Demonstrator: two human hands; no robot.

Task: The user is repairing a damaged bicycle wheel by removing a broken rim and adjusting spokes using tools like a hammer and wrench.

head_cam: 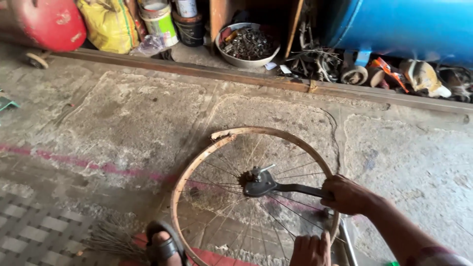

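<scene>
Gripping wrench point(281, 187): right hand point(347, 194) | left hand point(310, 250) cropped, grip unclear | wheel rim point(197, 165)

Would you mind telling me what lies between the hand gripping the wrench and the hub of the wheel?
In the head view, only the dark wrench spans from the right hand to the hub, its handle crossing above thin spokes and bare concrete floor.

1. A roadside repair workshop with a rough, cracked concrete floor point(148, 118).
2. A round metal bowl of greasy scrap parts point(248, 45) sits past the floor's far edge.
3. Dented paint tins point(158, 18) and a blue drum point(409, 24) stand alongside.
</scene>
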